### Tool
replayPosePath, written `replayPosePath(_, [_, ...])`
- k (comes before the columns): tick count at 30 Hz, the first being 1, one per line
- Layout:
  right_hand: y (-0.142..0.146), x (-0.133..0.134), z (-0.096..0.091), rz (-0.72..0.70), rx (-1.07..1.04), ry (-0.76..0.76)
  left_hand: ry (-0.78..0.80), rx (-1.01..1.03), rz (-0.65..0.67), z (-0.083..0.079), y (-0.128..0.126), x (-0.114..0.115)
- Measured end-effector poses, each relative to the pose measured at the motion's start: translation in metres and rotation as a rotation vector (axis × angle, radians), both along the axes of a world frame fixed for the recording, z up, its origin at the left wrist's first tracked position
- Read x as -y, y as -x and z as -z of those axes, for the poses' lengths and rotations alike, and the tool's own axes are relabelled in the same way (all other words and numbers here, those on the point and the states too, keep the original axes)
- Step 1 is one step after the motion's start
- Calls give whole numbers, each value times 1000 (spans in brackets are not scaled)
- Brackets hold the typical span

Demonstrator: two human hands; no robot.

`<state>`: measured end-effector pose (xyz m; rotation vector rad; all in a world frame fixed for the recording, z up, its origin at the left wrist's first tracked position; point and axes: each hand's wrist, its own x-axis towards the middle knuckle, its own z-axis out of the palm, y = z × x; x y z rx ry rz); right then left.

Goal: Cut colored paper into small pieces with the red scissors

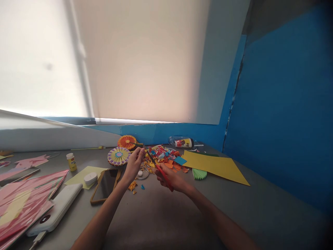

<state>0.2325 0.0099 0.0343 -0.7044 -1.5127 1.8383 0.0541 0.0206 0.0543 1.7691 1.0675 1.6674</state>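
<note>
- Red-handled scissors (163, 175): glossy red plastic, with thin metal blades
- Yellow rectangular card sheet (215, 166): smooth, matt paper
- Round pleated paper rosette (119, 156): matt, ridged folds
- White rectangular power bank (56, 207): smooth plastic, soft sheen
- Dark phone in a tan case (105, 184): glossy glass screen
- Grey tabletop (161, 222): smooth, matt
- Blue painted wall (275, 104): matt, slightly uneven paint

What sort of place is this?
Looks like a paper-craft desk by a window blind: folded paper rosettes, a heap of coloured paper scraps and a sheet of yellow card lie on it.
</note>
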Motion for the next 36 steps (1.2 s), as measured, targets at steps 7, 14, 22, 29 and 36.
replayPosePath(7, [-2, 1, 0, 1, 89, -37, -7, -35, -68, 0, 0, 1])
replayPosePath(14, [-3, 1, 2, 17, 157, -92, -20, -75, -104, -3, 1, 5])
replayPosePath(22, [-4, 0, 3, 0, 173, -106, -11, -98, -111, -3, 2, 5])
replayPosePath(29, [-5, -2, 3, 98, 200, -138, -16, -149, -141, -9, 12, 1])
replayPosePath(36, [-28, -34, 8, 243, 174, -172, 344, -627, -211, 4, 67, -13])
